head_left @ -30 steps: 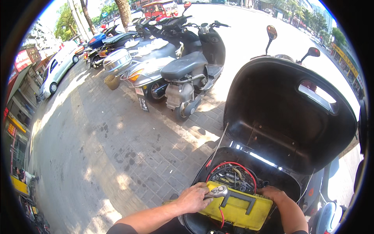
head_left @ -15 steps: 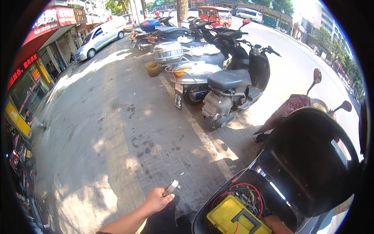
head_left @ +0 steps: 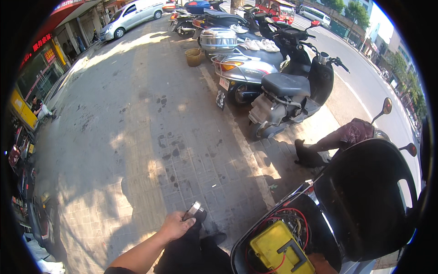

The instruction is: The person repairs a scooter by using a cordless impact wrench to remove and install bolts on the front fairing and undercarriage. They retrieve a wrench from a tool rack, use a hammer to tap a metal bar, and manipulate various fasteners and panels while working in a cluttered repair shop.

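In my left hand (head_left: 177, 227) is a short silver metal tool (head_left: 193, 210), its fingers wrapped round it; I cannot make out its exact kind. It is held over the paving, in front of my dark trousers (head_left: 191, 253). My right hand (head_left: 323, 265) reaches down inside an open black storage box (head_left: 329, 237) on a scooter, beside a yellow case (head_left: 273, 244) with a dark grey handle. Its fingers are hidden. A red cable (head_left: 305, 223) loops round a heap of small metal parts behind the case. The box's black lid (head_left: 365, 196) stands raised.
A grey scooter (head_left: 285, 86) and several other parked scooters line the kerb, with a wicker basket (head_left: 193, 57) beside them. A black animal (head_left: 308, 156) is on the paving past the box. At far left a person (head_left: 40, 108) sits by the shops.
The view has tilted down and shifted left, so the scooters appear higher and further right. My left hand still grips the metal tool; my right hand stays in the box.
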The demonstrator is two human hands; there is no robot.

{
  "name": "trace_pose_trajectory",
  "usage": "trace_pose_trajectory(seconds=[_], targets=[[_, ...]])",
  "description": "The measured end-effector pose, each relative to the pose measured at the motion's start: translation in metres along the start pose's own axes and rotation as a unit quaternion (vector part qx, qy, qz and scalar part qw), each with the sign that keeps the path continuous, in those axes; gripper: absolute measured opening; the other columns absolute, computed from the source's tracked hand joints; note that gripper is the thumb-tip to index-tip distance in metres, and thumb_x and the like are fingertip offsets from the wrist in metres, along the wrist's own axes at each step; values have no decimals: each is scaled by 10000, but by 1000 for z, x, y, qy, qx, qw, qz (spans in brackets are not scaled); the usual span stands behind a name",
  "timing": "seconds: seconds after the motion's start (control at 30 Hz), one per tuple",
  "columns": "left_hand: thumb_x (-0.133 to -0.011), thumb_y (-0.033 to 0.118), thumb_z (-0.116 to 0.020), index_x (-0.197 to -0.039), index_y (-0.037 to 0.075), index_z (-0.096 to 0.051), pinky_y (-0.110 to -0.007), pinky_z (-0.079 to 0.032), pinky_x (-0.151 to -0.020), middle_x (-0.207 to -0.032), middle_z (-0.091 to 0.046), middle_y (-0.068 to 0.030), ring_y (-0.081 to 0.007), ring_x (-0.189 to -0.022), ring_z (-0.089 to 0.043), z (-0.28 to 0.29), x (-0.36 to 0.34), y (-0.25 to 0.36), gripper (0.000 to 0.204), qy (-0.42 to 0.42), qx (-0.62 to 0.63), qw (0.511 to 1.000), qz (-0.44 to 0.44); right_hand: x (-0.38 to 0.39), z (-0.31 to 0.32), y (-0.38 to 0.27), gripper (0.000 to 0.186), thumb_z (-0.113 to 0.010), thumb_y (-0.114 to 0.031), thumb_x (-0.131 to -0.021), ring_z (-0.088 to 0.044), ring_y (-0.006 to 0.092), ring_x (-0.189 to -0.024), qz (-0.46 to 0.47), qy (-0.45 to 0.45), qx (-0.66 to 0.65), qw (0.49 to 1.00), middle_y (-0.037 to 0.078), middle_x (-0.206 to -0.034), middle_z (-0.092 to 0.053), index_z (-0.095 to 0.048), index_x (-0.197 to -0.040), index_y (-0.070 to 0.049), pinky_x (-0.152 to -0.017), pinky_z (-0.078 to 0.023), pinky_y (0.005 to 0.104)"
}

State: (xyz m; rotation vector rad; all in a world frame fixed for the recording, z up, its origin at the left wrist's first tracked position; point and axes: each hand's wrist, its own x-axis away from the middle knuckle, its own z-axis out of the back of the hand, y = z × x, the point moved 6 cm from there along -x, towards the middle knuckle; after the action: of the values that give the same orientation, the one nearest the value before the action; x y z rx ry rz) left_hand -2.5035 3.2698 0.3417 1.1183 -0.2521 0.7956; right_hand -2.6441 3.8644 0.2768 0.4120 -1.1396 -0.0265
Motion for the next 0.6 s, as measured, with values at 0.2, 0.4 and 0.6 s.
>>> trace_pose_trajectory(seconds=[0.2, 0.4, 0.6], targets=[[-827, 232, -703, -880, -12, -689, -341, -480, -647, -726, -666, -125, -191, -685, -624, -1, -4, -19, 250, 26, 4, 999, -20, -3, 6, -17, 389, -464, -383, -936, -630, 303, -1120, 148, 22, 167, 974, 155, -1187, -659, -662, -1178, -152, -907, -513, 401], [-836, 185, -695, -872, -11, -685, -314, -460, -623, -697, -628, -49, -127, -671, -564, -1, 0, -17, 200, 23, 34, 999, 10, 1, 4, -11, 313, -607, -290, -854, -657, 296, -1060, 171, 31, 215, 961, 127, -1110, -689, -690, -1125, -157, -854, -539, 405], [-847, 176, -683, -857, 4, -680, -288, -431, -588, -669, -586, 5, -103, -620, -520, -10, -10, -20, 172, 6, 85, 996, 40, 21, -23, 23, 471, -761, -384, -693, -652, 327, -1031, 220, 101, 141, 960, 120, -1054, -702, -683, -1089, -141, -867, -527, 422]])
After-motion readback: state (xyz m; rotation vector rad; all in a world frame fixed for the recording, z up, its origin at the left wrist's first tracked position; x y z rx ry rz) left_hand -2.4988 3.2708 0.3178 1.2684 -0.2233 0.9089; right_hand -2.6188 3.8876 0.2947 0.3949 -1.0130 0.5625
